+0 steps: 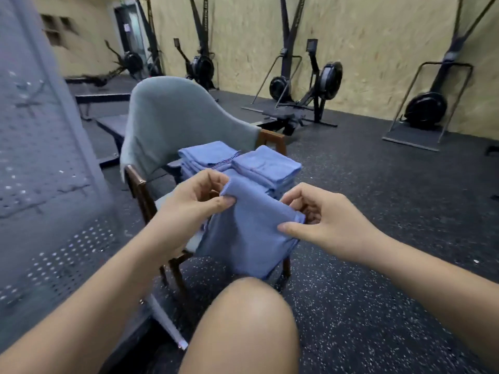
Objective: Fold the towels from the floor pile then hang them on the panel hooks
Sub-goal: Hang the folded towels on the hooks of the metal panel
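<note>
Pinching one blue towel by top corners, left hand and right hand grips; two folded stacks on chair.

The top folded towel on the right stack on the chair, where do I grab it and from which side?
Probably its right edge, coming from the right: the top towel lies flat and that side is unobstructed, while the other stack crowds its left and the held towel covers its near edge.

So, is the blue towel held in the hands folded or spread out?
Folded. The towel hangs as a narrow, layered panel, pinched at its top corners by the left hand and right hand. Number of folds: cannot tell.
</note>
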`<move>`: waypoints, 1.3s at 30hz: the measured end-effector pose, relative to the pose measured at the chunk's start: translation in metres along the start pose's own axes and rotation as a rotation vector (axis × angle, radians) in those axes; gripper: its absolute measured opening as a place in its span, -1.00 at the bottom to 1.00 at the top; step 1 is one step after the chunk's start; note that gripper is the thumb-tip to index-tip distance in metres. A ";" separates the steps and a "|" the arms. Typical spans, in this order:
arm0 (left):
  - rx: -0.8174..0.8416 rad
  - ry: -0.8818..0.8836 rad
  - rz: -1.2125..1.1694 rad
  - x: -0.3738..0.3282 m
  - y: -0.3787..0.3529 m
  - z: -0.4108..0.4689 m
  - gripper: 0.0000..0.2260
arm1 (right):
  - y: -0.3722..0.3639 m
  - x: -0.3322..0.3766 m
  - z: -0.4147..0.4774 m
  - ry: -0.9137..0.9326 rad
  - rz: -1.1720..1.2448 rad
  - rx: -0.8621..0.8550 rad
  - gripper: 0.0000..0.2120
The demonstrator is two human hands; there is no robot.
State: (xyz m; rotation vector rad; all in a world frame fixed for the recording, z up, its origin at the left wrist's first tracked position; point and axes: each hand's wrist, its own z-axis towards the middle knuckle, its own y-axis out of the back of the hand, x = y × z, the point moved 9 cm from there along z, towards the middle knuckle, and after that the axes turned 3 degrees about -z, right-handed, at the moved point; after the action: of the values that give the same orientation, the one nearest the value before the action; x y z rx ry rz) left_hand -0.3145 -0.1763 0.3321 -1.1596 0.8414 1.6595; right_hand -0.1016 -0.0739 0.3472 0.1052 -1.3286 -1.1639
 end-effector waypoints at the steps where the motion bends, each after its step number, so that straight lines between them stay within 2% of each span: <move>1: -0.061 0.009 -0.008 0.008 0.023 -0.015 -0.82 | -0.020 0.010 0.009 0.030 -0.031 0.064 -0.69; 7: -0.469 0.056 -0.009 0.058 0.147 -0.115 -0.87 | -0.122 0.049 0.047 0.253 -0.259 0.252 -0.78; 13: -0.344 0.183 0.142 0.114 0.163 -0.185 -0.88 | -0.227 0.054 0.054 0.240 -0.115 0.466 -0.80; 17: -0.429 0.244 0.089 0.153 0.171 -0.205 -0.89 | -0.316 0.026 0.049 0.174 -0.100 0.737 -0.59; 19: -0.494 0.293 0.045 0.181 0.172 -0.216 -0.87 | -0.357 0.001 0.039 0.163 -0.143 0.788 -0.61; 22: -0.638 0.399 0.027 0.228 0.179 -0.235 -0.80 | -0.406 -0.040 0.025 0.079 -0.073 0.713 -0.65; 25: -0.740 0.441 0.199 0.264 0.190 -0.247 -0.76 | -0.440 -0.077 0.020 -0.022 -0.015 0.596 -0.70; 28: -0.725 0.463 0.400 0.293 0.195 -0.247 -0.74 | -0.465 -0.102 0.019 -0.060 -0.040 0.538 -0.74; 32: -0.691 0.643 0.279 0.342 0.188 -0.248 -0.89 | -0.486 -0.123 0.012 -0.007 -0.201 0.508 -0.77; 35: -0.639 0.688 0.236 0.365 0.188 -0.241 -0.92 | -0.494 -0.140 0.006 -0.049 -0.351 0.535 -0.71; 39: -0.558 0.692 0.265 0.378 0.192 -0.221 -0.93 | -0.494 -0.153 0.008 -0.144 -0.400 0.490 -0.60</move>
State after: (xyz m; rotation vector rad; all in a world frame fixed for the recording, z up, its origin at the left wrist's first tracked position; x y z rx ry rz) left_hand -0.4760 -0.3292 -0.0913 -2.1646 1.0061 1.7786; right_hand -0.3701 -0.1990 -0.0769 0.6787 -1.7548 -1.1635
